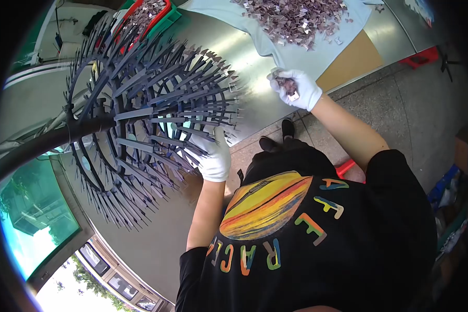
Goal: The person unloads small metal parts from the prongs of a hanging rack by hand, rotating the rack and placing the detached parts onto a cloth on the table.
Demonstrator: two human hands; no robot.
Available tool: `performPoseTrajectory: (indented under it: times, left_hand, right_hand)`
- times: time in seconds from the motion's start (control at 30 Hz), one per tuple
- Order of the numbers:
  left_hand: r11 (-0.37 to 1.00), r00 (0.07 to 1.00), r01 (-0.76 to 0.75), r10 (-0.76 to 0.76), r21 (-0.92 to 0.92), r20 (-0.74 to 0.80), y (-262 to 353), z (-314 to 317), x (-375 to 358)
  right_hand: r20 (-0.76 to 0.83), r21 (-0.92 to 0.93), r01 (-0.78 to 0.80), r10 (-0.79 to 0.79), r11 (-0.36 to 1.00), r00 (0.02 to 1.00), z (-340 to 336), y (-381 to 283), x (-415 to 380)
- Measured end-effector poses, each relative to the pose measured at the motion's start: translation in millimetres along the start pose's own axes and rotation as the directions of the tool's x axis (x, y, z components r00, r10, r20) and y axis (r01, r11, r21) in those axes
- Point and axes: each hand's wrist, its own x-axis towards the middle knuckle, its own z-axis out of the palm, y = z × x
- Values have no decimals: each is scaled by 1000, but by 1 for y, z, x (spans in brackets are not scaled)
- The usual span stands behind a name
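Note:
A large dark rack [135, 112] with rings of many thin prongs fills the left side of the view, carried on a thick curved bar. My left hand [214, 160], in a white glove, is at the rack's near right edge, with its fingers among the prongs and partly hidden by them; it appears to grip there. On the right, my gloved right hand [302, 92] is cupped with curled fingers around several small shiny metal pieces [289, 87]. Some prongs on the rack's upper right edge carry similar small pieces [213, 56].
A heap of small metal pieces [296, 21] lies on a light blue cloth [343, 54] on the metal table [244, 54]. Beside it is a brown board [351, 60]. Red and green baskets [164, 23] stand at the upper left. A red object [421, 57] is at far right.

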Motion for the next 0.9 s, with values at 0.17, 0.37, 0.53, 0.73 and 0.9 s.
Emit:
performPoseTrajectory:
  times: [0.17, 0.37, 0.53, 0.73, 0.9]
  left_hand:
    - [986, 994, 1, 16, 165, -106, -18, 27, -29]
    - [991, 994, -23, 37, 135, -100, -5, 15, -12]
    - [999, 957, -50, 50, -7, 284, 10, -32, -33]
    - [972, 929, 105, -21, -210, 369, -41, -70, -132]
    - [545, 558, 825, -748, -148, 359, -125, -64, -166]
  right_hand:
    - [-160, -307, 567, -629, 764, 761, 13, -97, 17]
    - [-303, -714, 359, -727, 602, 616, 46, -162, 53]
    - [111, -993, 96, -778, -65, 619, 46, -174, 49]
    - [310, -944, 305, -659, -127, 686, 28, -23, 20]
    - [-55, -994, -56, 10, 94, 998, 1, 119, -5]
